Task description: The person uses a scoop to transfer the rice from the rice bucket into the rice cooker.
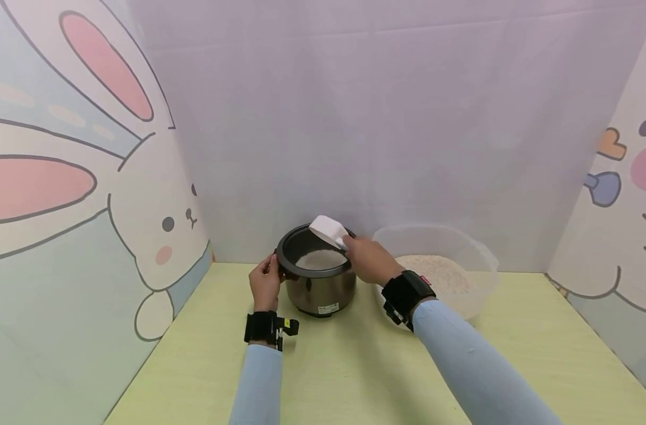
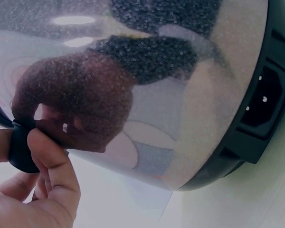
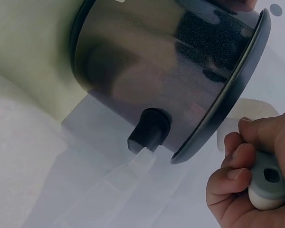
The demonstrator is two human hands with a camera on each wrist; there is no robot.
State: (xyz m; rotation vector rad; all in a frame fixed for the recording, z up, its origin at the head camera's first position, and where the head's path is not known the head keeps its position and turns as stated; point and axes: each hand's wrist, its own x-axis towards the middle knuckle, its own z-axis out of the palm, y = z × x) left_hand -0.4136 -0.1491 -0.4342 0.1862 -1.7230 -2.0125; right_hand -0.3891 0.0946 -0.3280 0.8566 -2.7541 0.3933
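nearest, at the lower edge of head view: light blue sleeves [image 1: 256, 386], one on each forearm. next out: black wrist bands [image 1: 406, 292], strapped round both wrists, with small devices attached.

at left hand [image 1: 265, 287]: pinching a dark side handle [image 2: 23, 154] on the left of the rice cooker [image 1: 323, 293]. grip narrow, thumb and fingers brought together on that handle, per left wrist view. near the cooker base in same view: black socket [image 2: 263, 99] with metal pins.

at right hand [image 1: 373, 260]: holding a white scoop [image 1: 329, 230] by its handle, fingers curled round. in right wrist view, a hole through that handle. scoop tilted, above the cooker mouth, toward right rear of rim; contents hidden.

beyond the hands, near centre: rice cooker again, upright on the pale yellow-green table [image 1: 323, 372]. shiny brownish body, dark rim, small white label low in front. inside: white grains [image 1: 320, 261]. on the right flank: second side handle [image 3: 149, 130].

just beside, to the right: translucent tub [image 1: 482, 268] with a heap of off-white grains [image 1: 442, 274], partly hidden by right arm. cannot tell whether touching the cooker.

farther, both sides: cartoon panels [image 1: 142, 236], rabbit on the left. behind everything: pale lilac cloth [image 1: 365, 130].
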